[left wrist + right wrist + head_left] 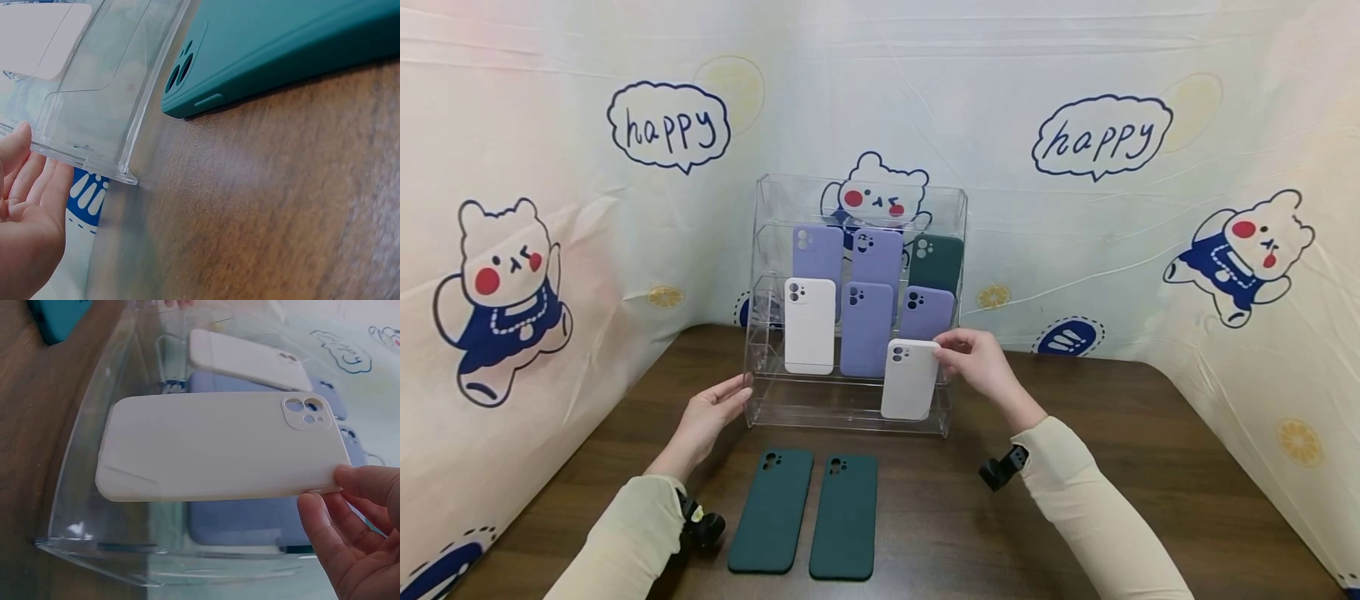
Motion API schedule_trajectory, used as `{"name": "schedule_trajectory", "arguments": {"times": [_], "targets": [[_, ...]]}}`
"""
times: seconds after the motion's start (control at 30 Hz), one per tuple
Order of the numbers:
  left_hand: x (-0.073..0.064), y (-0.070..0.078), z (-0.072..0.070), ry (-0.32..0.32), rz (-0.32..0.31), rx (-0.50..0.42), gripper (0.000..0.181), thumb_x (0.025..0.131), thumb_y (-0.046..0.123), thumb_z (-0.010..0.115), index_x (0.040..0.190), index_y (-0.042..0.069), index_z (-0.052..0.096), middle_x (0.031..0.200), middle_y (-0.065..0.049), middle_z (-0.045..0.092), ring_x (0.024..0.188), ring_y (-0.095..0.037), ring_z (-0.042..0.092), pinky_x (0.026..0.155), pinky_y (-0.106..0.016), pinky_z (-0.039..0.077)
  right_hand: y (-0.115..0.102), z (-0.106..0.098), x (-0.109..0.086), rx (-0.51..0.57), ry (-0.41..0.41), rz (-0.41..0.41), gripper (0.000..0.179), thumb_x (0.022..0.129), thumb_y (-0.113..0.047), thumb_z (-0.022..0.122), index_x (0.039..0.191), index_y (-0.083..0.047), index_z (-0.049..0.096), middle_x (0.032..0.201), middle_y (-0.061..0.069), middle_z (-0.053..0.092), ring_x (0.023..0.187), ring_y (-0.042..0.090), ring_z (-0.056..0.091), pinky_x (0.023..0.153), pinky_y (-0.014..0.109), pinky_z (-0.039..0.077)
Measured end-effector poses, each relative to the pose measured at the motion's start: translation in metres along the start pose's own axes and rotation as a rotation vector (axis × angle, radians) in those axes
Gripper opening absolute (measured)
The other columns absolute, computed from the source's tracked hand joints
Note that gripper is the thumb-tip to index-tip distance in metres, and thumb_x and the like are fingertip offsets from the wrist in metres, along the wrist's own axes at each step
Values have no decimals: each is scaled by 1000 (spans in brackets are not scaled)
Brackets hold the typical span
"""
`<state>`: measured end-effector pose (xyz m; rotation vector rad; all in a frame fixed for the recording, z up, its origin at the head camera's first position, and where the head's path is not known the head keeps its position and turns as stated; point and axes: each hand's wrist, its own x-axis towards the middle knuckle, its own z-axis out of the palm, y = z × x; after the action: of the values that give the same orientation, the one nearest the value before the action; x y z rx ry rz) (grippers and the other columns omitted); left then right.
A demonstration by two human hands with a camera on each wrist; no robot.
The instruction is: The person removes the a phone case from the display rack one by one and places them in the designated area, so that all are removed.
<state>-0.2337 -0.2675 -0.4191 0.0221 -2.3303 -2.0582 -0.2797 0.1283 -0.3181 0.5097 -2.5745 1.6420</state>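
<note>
While the right hand (977, 364) pinched the top right corner of a white phone case (910, 379) between thumb and fingers, the case stood upright in the lowest front tier of the clear acrylic rack (850, 415), at its right end. Right wrist view confirmed it: fingers (325, 525) on the case edge near the camera cutout, case inside the rack's front wall. Left hand (711, 414) was open, fingers straight and relaxed, fingertips at the rack's left bottom corner; left wrist view showed the palm just beside the acrylic edge, contact hard to confirm. Rack sat on the brown wooden surface (1150, 467), toward the back. Already in the rack: a second white case (809, 325), four purple cases (867, 329) across the middle and upper tiers, one dark green case (937, 262) top right. Two more green cases (805, 512) lay flat side by side on the surface in front of the rack, between the forearms. Backdrop was a cartoon bear cloth (505, 292).
</note>
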Motion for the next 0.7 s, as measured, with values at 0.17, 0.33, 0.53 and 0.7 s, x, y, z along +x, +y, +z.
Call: {"name": "schedule_trajectory", "arguments": {"times": [0.17, 0.33, 0.53, 0.7], "targets": [[0, 0, 0, -2, -5, 4, 57, 95, 25, 52, 141, -1, 32, 144, -15, 32, 126, -23, 37, 96, -25, 39, -12, -4, -3, 0, 24, -34, 18, 87, -12, 65, 101, -1, 66, 99, 13, 62, 82, 30, 61, 72, 40, 55], [0, 0, 0, 2, -4, 5, 56, 95, 25, 52, 141, -1, 32, 143, -15, 32, 124, -20, 40, 96, -25, 39, -23, -6, -7, 12, 22, -53, 18, 86, -11, 66, 100, -1, 66, 97, 13, 63, 81, 26, 61, 71, 38, 56], [1, -1, -1, 5, -1, 6, 55, 96, 25, 51, 141, -2, 32, 143, -16, 32, 122, -16, 42, 96, -26, 39, -25, -5, -15, 28, -39, -56, 19, 86, -13, 66, 101, 0, 66, 98, 13, 64, 86, 33, 61, 71, 33, 56], [1, -1, -1, 1, -6, 4, 57, 95, 26, 52, 141, -1, 32, 143, -15, 32, 124, -20, 40, 96, -27, 38, -15, -3, -20, 54, -93, -43, 20, 86, -11, 66, 101, 2, 65, 96, 14, 65, 84, 33, 60, 72, 36, 55]]}}
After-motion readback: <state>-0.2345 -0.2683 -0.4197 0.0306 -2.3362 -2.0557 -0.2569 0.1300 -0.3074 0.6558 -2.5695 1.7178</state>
